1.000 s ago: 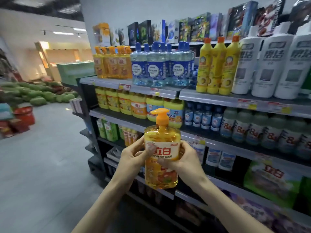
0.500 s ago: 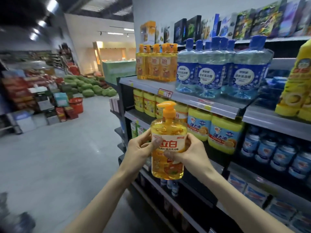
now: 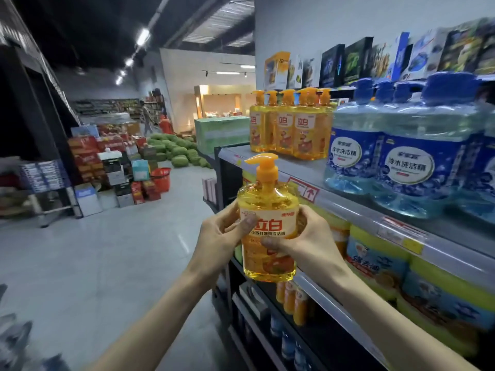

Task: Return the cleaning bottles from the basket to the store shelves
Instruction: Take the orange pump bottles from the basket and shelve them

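Observation:
I hold an orange pump bottle of dish soap (image 3: 267, 210) upright in front of me with both hands. My left hand (image 3: 221, 236) grips its left side, thumb across the label. My right hand (image 3: 308, 236) grips the right side, thumb on the lower label. The bottle hangs just below and in front of the left end of the upper shelf (image 3: 267, 159). A row of matching orange pump bottles (image 3: 289, 124) stands on that shelf, up and to the right. The basket is out of sight.
Large blue detergent bottles (image 3: 401, 156) fill the shelf to the right of the orange ones. Yellow-lidded tubs (image 3: 380, 258) sit on the shelf below. Boxed goods (image 3: 375, 60) line the top. To the left are open grey floor (image 3: 93, 250), stacked boxes (image 3: 107, 170) and watermelons (image 3: 176, 151).
My view has swung left and come closer to the shelf end, so the matching orange bottles now stand nearer. The bottle stays held in both hands, a little higher against the shelf.

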`<action>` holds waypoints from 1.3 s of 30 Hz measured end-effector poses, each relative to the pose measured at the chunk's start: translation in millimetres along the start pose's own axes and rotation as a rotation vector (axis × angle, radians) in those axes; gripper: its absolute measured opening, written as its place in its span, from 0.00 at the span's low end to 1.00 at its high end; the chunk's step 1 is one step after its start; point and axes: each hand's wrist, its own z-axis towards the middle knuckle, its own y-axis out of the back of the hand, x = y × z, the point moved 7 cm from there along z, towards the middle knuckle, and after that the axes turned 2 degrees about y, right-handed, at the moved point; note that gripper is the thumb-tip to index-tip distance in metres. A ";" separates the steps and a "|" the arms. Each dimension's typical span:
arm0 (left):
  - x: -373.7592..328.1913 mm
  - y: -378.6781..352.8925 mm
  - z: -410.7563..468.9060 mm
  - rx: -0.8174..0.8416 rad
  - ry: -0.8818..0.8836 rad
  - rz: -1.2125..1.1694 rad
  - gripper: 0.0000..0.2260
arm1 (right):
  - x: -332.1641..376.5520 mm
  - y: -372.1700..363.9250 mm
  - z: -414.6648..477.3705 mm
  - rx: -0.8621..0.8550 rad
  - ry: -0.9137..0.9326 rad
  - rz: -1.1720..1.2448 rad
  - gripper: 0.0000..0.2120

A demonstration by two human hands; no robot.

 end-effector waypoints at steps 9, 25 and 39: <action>2.4 50.9 110.7 0.091 -0.147 -0.006 0.18 | 6.5 -34.4 101.4 -0.074 0.088 -0.052 0.35; -7.9 90.6 314.0 0.363 -0.396 0.066 0.32 | 30.9 -51.9 260.3 -0.444 0.291 -0.273 0.36; 37.2 54.8 410.1 0.347 -0.143 -0.112 0.42 | -14.6 -30.5 344.9 -0.564 0.089 -0.524 0.33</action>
